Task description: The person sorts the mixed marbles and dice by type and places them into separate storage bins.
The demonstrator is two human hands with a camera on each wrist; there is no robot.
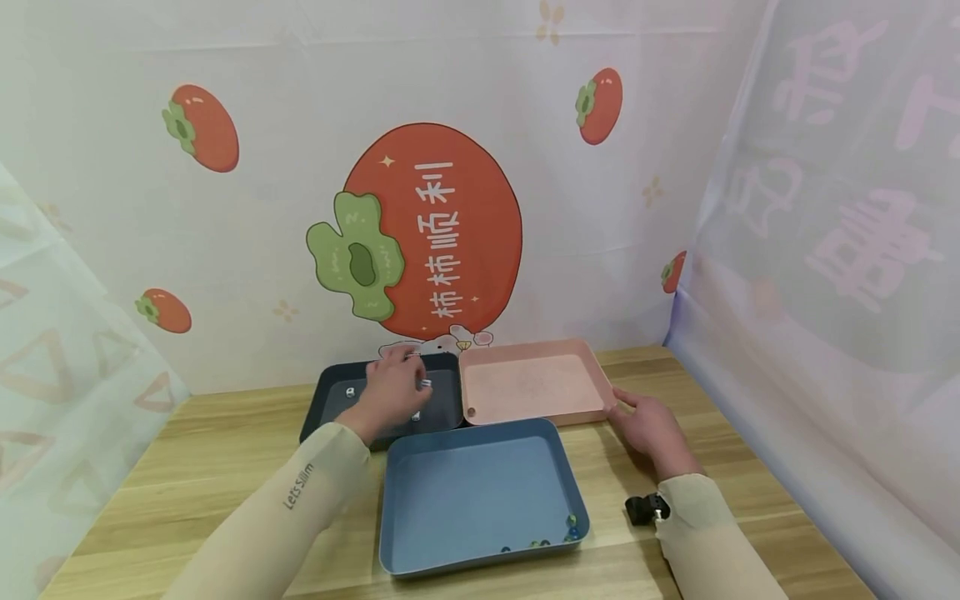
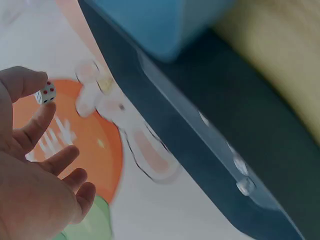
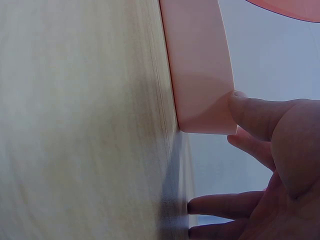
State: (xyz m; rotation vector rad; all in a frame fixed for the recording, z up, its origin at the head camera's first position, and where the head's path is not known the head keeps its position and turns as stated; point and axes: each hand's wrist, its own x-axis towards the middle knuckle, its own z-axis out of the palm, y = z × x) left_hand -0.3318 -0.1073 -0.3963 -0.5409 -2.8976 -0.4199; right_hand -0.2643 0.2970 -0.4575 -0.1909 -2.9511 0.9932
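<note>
Head view with both wrist views: pink tray (image 1: 532,379) at the right hand (image 1: 648,429), die (image 2: 46,93) in the left hand (image 1: 390,390)

Largest is the white cloth (image 1: 570,250), printed with red fruit, upright beyond the fingers of both hands. The wooden table (image 1: 187,475) extends below them. On it, the blue tray (image 1: 480,492) lies nearer the wearer than either set of fingers, and between the two sleeves (image 1: 288,500). The pink tray spreads leftward from the right fingers, at its near right corner. The dark tray (image 1: 322,410) lies beneath the left fingers, just beside the pink tray.

Right hand: the thumb tip rests on the pink rim and the index fingertip at the side of the same corner, the two holding it; the lower fingers are spread, their tips close to the table, contact uncertain. Left hand: thumb and index finger pinch the die, raised above the dark tray; the remaining fingers are apart and loosely bent.

A black device (image 1: 647,509) sits behind the right fingers, beside the sleeve. Marbles (image 1: 573,530) gather in the blue tray's near right corner and along its near wall, between the fingers and the wearer. A brown ball (image 1: 471,412) occupies the pink tray's near left corner, between the two hands' fingers. Smallest are white dice (image 1: 350,392) in the dark tray, below and left of the left fingers and beneath them.
</note>
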